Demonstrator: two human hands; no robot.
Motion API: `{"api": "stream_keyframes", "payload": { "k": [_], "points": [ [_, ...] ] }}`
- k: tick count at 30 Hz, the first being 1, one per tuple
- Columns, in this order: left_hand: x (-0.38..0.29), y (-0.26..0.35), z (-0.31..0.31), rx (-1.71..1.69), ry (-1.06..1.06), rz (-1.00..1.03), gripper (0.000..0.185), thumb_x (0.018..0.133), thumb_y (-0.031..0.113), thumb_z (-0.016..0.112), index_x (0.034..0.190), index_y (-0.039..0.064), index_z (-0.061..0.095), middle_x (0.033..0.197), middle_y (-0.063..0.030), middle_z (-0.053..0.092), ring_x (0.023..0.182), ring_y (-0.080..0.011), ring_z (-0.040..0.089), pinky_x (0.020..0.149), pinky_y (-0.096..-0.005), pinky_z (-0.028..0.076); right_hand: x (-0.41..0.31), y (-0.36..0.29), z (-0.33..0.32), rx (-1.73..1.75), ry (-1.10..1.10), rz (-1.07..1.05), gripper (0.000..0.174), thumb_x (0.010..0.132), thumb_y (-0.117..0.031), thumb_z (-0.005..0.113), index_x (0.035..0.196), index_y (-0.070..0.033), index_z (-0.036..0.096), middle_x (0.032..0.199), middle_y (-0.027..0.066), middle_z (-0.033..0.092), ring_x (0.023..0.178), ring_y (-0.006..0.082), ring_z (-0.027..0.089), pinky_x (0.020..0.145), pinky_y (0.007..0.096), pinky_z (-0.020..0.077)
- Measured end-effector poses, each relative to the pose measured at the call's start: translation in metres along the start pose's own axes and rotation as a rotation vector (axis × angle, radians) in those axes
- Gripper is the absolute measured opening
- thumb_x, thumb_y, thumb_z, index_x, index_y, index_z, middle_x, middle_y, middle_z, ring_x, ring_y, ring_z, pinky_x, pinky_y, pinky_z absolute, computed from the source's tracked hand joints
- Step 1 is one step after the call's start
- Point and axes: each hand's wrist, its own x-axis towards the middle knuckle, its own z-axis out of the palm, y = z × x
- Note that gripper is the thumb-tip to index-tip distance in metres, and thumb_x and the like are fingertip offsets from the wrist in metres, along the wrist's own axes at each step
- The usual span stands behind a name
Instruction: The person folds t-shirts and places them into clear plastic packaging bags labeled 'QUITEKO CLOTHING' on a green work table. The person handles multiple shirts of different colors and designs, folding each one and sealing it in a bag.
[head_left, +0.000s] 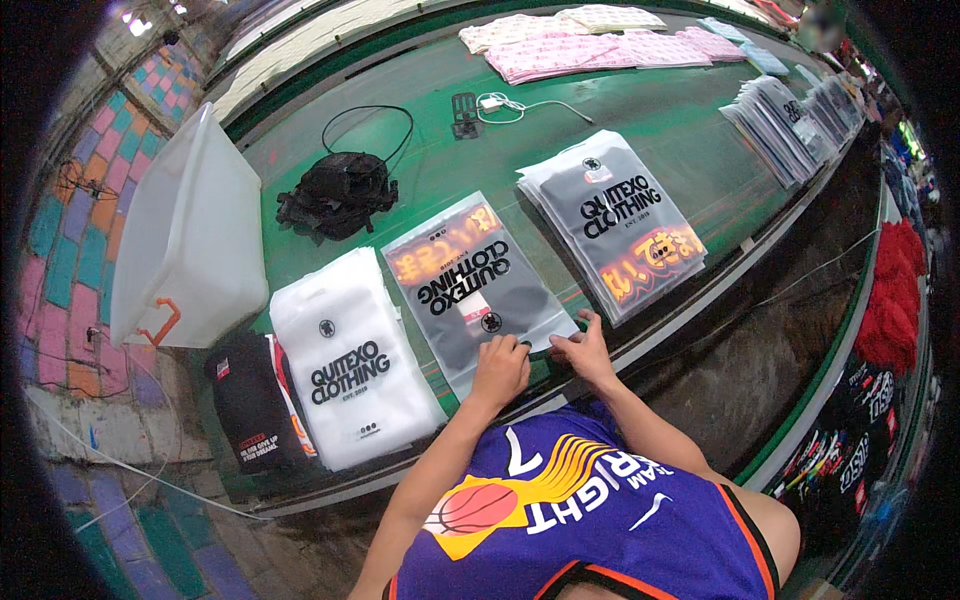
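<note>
A clear plastic garment bag (463, 281) lies on the green table in front of me, with a folded dark garment inside. Its printing is upside down from my side. The curled fingers of my left hand (501, 369) grip its near edge. At the bag's near right corner is my right hand (591, 354), its thumb touching the edge and its fingers spread apart. Left of the bag lies a stack of white printed plastic bags (356, 360). To the right rests a pile of filled garment bags (616, 217), the top one with orange lettering on dark cloth.
Folded black garments (244, 405) lie at the table's left edge, beside a white plastic bin (191, 240) with an orange handle. Farther back are a black strapped bag (337, 191), a white cable (517, 109) and pink folded fabric (559, 56). More bagged garments (776, 131) stand far right.
</note>
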Motion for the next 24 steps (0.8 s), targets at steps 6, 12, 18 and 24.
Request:
{"api": "stream_keyframes", "payload": {
  "k": [6,12,18,24],
  "points": [
    [0.002,-0.009,0.004,-0.201,0.038,-0.033,0.015,0.078,0.012,0.075,0.092,0.009,0.072,0.091,-0.0086,0.064,0.094,-0.0314,0.061,0.079,-0.0442,0.047,0.012,-0.01,0.027,0.018,0.174,-0.003,0.091,0.07,-0.001,0.085,0.143,0.002,0.03,0.114,0.0206,0.061,0.095,0.0259,0.067,0.082,0.037,0.056],
    [-0.003,-0.014,0.007,-0.216,0.004,-0.06,0.014,0.076,0.012,0.077,0.089,0.01,0.073,0.092,-0.0073,0.067,0.095,-0.0296,0.063,0.08,-0.0445,0.046,0.014,-0.024,0.041,0.087,0.06,0.013,0.099,0.065,0.001,0.084,0.147,0.004,0.029,0.119,0.0208,0.059,0.102,0.0261,0.064,0.083,0.0356,0.0555],
    [-0.008,-0.015,0.014,-0.306,0.056,-0.105,0.008,0.079,0.011,0.074,0.087,0.01,0.074,0.091,-0.0048,0.066,0.095,-0.0267,0.063,0.086,-0.0431,0.043,0.025,-0.012,0.048,-0.008,0.09,-0.003,0.1,0.06,-0.001,0.083,0.145,0.008,0.032,0.118,0.0207,0.06,0.101,0.0261,0.063,0.085,0.0346,0.0549],
    [-0.01,-0.018,0.02,-0.326,0.072,-0.113,0.009,0.078,0.011,0.074,0.086,0.009,0.073,0.092,-0.0052,0.066,0.097,-0.0273,0.063,0.086,-0.0428,0.043,0.022,-0.015,0.055,-0.127,0.068,-0.05,0.105,0.062,-0.002,0.088,0.147,0.007,0.027,0.127,0.0218,0.057,0.116,0.0294,0.06,0.098,0.0385,0.0522]
  ]
}}
